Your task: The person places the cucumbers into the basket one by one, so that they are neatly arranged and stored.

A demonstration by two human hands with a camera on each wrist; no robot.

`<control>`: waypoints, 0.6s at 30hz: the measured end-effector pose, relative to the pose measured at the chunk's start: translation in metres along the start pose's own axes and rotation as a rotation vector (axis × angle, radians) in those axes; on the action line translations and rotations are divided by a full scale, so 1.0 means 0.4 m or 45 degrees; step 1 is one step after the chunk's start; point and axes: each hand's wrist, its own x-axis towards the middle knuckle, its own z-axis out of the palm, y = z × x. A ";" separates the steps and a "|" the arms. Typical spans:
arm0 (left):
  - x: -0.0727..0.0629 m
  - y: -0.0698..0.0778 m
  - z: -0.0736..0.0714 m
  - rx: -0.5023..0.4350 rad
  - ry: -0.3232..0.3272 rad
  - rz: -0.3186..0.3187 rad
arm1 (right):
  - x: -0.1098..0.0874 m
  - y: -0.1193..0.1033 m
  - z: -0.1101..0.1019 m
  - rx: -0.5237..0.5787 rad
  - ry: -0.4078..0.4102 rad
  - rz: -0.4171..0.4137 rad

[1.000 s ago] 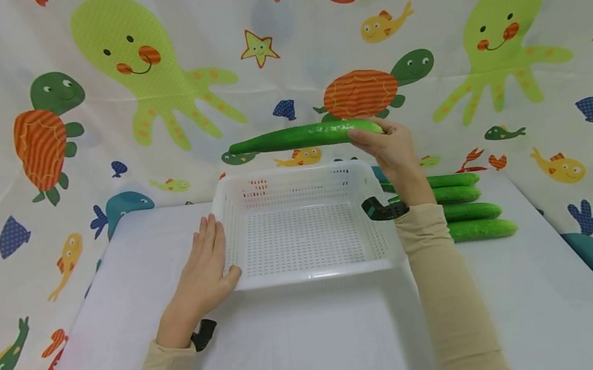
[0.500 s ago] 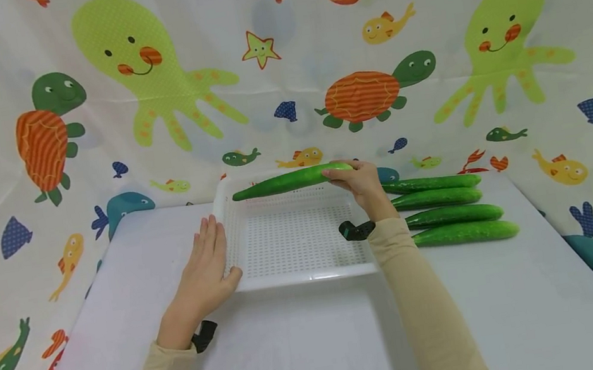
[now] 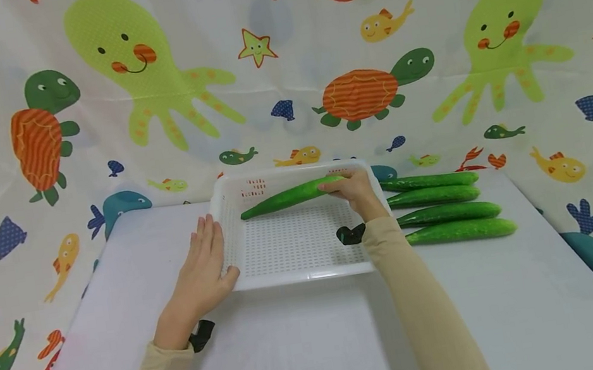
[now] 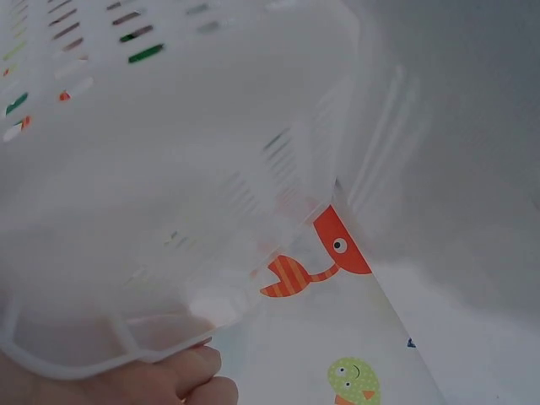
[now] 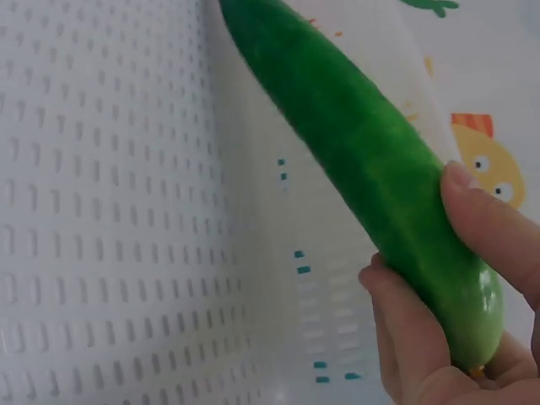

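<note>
A long green cucumber (image 3: 288, 198) lies across the inside of a white perforated plastic basket (image 3: 310, 275), near its back wall, its thin end pointing left. My right hand (image 3: 354, 192) grips it by the pale thick end. The right wrist view shows thumb and fingers on either side of the cucumber (image 5: 363, 160), over the slotted floor. At the basket's left wall rests my left hand (image 3: 202, 266), fingers straight along the rim and thumb at the front corner. In the left wrist view, fingers (image 4: 198, 371) show beneath the basket's edge.
Several more cucumbers (image 3: 453, 213) lie in a row on the white table (image 3: 320, 341), just right of the basket. Behind the table hangs a curtain (image 3: 280, 72) printed with sea animals. Each wrist wears a small black camera.
My right hand has carried the cucumber down and to the left, from above the basket's back rim to inside it. The left hand has stayed at the basket's left side.
</note>
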 end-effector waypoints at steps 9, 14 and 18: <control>-0.001 -0.004 -0.003 0.002 0.025 0.011 | 0.008 0.012 0.009 -0.302 0.098 0.158; -0.001 -0.004 -0.003 -0.002 0.030 0.013 | 0.010 0.017 0.007 -0.395 0.098 0.180; 0.002 -0.002 -0.004 -0.003 0.023 0.007 | 0.007 0.020 0.006 -0.460 0.084 0.175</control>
